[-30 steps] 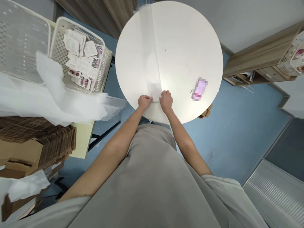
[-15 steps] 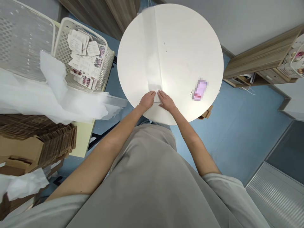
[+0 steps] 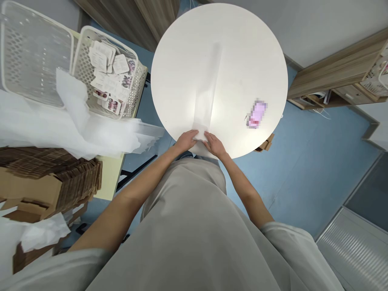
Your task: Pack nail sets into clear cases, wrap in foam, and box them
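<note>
A long strip of thin white sheet (image 3: 209,89) lies across the round white table (image 3: 242,48), running away from me. Its near end is folded into a small wad at the table's front edge. My left hand (image 3: 187,140) and my right hand (image 3: 214,143) rest on that near end, side by side, fingers stretched forward and lying flat on the sheet. A small pink-purple blurred object (image 3: 256,114) lies on the table to the right of my hands.
To the left, a white perforated basket (image 3: 133,93) holds several small packets beside another white basket (image 3: 33,52). Loose white sheet (image 3: 75,129) drapes over a yellow table. Flattened cardboard boxes (image 3: 51,182) are stacked at lower left. A wooden shelf (image 3: 333,76) stands at right on blue floor.
My hands went from closed to flat and slid back toward the table's front edge. The strip was pulled toward me; its far end now lies on the table instead of over the far edge.
</note>
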### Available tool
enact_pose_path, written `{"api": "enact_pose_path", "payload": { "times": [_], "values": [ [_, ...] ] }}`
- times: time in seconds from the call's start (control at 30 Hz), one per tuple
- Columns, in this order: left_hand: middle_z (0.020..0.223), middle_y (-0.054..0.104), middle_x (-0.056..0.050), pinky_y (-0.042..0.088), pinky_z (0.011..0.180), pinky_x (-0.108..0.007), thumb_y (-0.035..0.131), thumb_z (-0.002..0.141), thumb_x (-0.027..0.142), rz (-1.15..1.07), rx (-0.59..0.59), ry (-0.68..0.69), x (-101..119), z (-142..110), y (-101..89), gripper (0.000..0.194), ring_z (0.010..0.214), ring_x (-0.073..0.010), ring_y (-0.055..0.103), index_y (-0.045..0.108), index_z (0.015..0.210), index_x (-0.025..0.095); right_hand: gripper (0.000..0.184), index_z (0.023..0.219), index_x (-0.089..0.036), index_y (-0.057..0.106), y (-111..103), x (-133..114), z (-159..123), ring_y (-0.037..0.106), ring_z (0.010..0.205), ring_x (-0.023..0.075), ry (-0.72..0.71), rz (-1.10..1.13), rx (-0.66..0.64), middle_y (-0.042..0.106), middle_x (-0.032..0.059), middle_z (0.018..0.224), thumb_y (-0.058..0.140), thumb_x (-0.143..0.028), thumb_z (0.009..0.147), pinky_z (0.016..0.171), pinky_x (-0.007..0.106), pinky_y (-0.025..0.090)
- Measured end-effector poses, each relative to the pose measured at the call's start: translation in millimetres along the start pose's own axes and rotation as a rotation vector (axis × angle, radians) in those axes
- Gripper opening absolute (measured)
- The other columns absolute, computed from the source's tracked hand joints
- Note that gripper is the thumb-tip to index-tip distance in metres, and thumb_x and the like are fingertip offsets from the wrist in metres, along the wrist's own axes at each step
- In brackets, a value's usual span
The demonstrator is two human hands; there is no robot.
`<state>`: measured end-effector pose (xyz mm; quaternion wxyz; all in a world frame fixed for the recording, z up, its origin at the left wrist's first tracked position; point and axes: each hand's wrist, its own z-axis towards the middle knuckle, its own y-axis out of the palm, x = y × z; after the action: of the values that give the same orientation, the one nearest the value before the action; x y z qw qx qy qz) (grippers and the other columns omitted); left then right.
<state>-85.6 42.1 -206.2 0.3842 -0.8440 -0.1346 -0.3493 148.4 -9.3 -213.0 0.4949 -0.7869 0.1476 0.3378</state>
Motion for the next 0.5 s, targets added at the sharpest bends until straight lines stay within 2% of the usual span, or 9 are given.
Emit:
{"api": "enact_pose_path", "payload": {
  "times": [0.1, 0.17, 0.23, 0.3, 0.37, 0.5],
  "values": [
    [0.139, 0.076, -0.010, 0.052, 0.114, -0.043, 0.066, 0.093, 0.040, -0.125, 0.078, -0.154, -3, 13, -3.1, 0.048, 0.126, -0.0319, 0.071, 0.074, 0.136, 0.021, 0.058, 0.154, -0.017, 0.057, -6, -2, 11, 0.064, 0.140, 0.0303, 0.108, 0.012, 0.020, 0.066, 0.0168, 0.152, 0.034, -0.055, 0.117, 0.116, 0.046, 0.055],
    [0.118, 0.082, -0.008, 0.057, 0.099, -0.039, 0.070, 0.092, 0.048, -0.186, 0.079, -0.240, -5, 22, -7.6, 0.041, 0.106, -0.0299, 0.075, 0.079, 0.122, 0.021, 0.054, 0.148, -0.018, 0.061, -11, -3, 21, 0.071, 0.125, 0.0295, 0.179, 0.001, 0.014, 0.072, 0.0159, 0.142, 0.033, -0.053, 0.118, 0.106, 0.043, 0.059],
    [0.098, 0.081, -0.007, 0.057, 0.086, -0.037, 0.070, 0.093, 0.054, -0.190, 0.080, -0.317, -5, 30, -11.0, 0.036, 0.092, -0.0278, 0.073, 0.080, 0.104, 0.021, 0.049, 0.137, -0.017, 0.066, -17, -3, 33, 0.074, 0.111, 0.0274, 0.235, -0.009, 0.015, 0.074, 0.0157, 0.132, 0.034, -0.049, 0.118, 0.098, 0.040, 0.061],
    [0.088, 0.076, -0.008, 0.054, 0.080, -0.038, 0.068, 0.095, 0.057, -0.147, 0.111, -0.382, -3, 37, -11.2, 0.038, 0.087, -0.0275, 0.069, 0.076, 0.088, 0.020, 0.043, 0.123, -0.016, 0.071, -21, -2, 45, 0.075, 0.103, 0.0252, 0.286, -0.007, 0.027, 0.073, 0.0158, 0.126, 0.038, -0.044, 0.117, 0.094, 0.038, 0.060],
    [0.089, 0.074, -0.009, 0.052, 0.081, -0.039, 0.066, 0.097, 0.057, -0.110, 0.158, -0.419, 1, 42, -8.1, 0.039, 0.089, -0.0290, 0.068, 0.072, 0.083, 0.021, 0.038, 0.112, -0.017, 0.073, -24, 0, 57, 0.074, 0.099, 0.0242, 0.351, 0.007, 0.043, 0.073, 0.0152, 0.122, 0.044, -0.041, 0.115, 0.093, 0.037, 0.060],
    [0.107, 0.072, -0.013, 0.053, 0.093, -0.044, 0.066, 0.100, 0.056, -0.091, 0.228, -0.420, 9, 48, -1.0, 0.034, 0.107, -0.0326, 0.067, 0.072, 0.097, 0.023, 0.028, 0.111, -0.019, 0.072, -26, 4, 72, 0.074, 0.100, 0.0251, 0.495, 0.050, 0.049, 0.077, 0.0112, 0.111, 0.055, -0.040, 0.110, 0.091, 0.038, 0.060]
  ]
}}
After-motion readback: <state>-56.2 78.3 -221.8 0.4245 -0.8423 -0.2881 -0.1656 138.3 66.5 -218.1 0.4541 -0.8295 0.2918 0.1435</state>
